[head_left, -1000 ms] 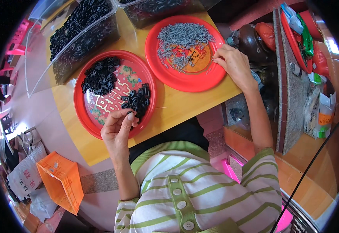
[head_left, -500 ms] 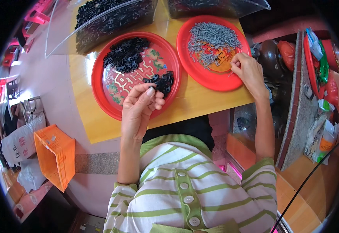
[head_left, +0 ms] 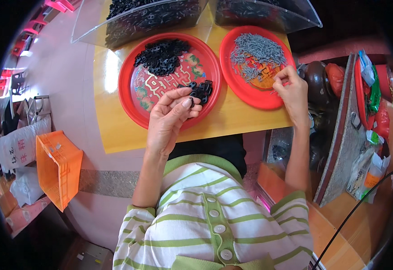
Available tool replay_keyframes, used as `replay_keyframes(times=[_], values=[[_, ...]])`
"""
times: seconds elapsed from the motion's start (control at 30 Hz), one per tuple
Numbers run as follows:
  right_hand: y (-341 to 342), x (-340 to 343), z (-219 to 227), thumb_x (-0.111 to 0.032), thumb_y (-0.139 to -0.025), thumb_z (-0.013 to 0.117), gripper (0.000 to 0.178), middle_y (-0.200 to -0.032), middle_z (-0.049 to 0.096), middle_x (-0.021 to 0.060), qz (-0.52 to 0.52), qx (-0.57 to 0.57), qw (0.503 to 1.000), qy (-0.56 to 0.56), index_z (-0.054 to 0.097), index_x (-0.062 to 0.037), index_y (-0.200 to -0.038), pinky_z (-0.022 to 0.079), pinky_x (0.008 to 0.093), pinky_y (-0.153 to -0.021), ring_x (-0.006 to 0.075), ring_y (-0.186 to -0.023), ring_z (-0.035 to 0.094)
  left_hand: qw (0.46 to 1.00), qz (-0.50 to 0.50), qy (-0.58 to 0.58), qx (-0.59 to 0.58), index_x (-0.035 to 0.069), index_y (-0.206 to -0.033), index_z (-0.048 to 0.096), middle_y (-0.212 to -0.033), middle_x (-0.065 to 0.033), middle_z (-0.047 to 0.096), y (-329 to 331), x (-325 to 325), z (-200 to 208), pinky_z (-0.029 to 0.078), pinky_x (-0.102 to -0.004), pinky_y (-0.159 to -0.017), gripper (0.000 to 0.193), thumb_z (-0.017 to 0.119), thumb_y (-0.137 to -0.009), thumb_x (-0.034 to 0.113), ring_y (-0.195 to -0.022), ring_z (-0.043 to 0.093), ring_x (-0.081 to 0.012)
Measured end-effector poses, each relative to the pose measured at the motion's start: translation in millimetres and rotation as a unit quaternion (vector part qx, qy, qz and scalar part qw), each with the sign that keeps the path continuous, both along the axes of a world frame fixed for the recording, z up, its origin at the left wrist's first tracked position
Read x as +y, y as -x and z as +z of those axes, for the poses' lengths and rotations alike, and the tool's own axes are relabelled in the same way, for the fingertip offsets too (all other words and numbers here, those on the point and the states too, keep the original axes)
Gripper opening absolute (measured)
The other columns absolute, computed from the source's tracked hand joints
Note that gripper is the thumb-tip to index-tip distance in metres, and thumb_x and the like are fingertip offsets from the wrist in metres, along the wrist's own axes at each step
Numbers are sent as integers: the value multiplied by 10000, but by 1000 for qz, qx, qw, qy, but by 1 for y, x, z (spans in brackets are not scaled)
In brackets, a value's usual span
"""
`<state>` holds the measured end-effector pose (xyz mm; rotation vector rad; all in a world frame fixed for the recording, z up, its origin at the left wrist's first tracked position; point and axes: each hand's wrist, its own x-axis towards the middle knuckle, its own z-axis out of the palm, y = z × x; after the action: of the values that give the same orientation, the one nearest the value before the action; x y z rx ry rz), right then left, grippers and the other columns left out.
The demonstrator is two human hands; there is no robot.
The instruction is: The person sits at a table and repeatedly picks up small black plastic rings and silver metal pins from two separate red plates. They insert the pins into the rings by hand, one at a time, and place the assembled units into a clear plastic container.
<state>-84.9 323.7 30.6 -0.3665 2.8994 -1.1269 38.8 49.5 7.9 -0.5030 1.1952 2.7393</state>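
My left hand (head_left: 164,123) is closed in a pinch on a small black plastic part (head_left: 192,102), mostly hidden by the fingers. It is above the near side of a red patterned tray (head_left: 125,100). On that tray lie a large heap of black plastic parts (head_left: 161,56) and a smaller cluster (head_left: 202,91) just beyond my left fingertips. My right hand (head_left: 294,92) pinches a small grey screw (head_left: 274,92) over the near right rim of a second red tray (head_left: 250,96). Grey screws (head_left: 260,50) are heaped toward the far side of that tray.
Two clear plastic bins (head_left: 156,22) of black parts stand at the back of the yellow table (head_left: 115,135). An orange crate (head_left: 59,168) sits on the floor at left. To the right are a dark jar (head_left: 318,83) and a stone-topped ledge (head_left: 340,135).
The whole view has shifted, so the trays appear farther right. My left hand has drawn slightly back from the small cluster of black parts. My right hand stays at the screw tray's rim.
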Motion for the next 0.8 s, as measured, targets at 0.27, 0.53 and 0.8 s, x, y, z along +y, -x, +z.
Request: replay_keyframes(times=[0.27, 0.53, 0.8], values=[[-43, -60, 6, -19, -883, 548, 134, -906, 632, 81, 39, -135, 937, 319, 593, 25, -1001, 495, 212, -665, 85, -748, 587, 1000, 26, 5, 10, -42, -1129, 532, -997, -131, 619, 0, -8, 1, 525, -266, -815, 276, 574, -866, 31, -897, 630, -170], [-63, -127, 9, -28, -848, 611, 117, -900, 626, 26, 123, -191, 877, 424, 618, -1, -961, 483, 182, -622, 56, -771, 585, 997, 48, -53, -1, -28, -1030, 601, -975, -134, 643, -9, -21, -2, 530, -281, -818, 189, 594, -858, 51, -899, 643, -187], [-61, -162, -7, -52, -844, 627, 98, -885, 612, 12, 123, -248, 833, 478, 627, -25, -939, 455, 178, -614, 50, -758, 562, 997, 66, -23, 15, -26, -1020, 611, -891, -112, 658, -9, -29, 4, 520, -259, -725, 183, 584, -871, 76, -795, 643, -155]])
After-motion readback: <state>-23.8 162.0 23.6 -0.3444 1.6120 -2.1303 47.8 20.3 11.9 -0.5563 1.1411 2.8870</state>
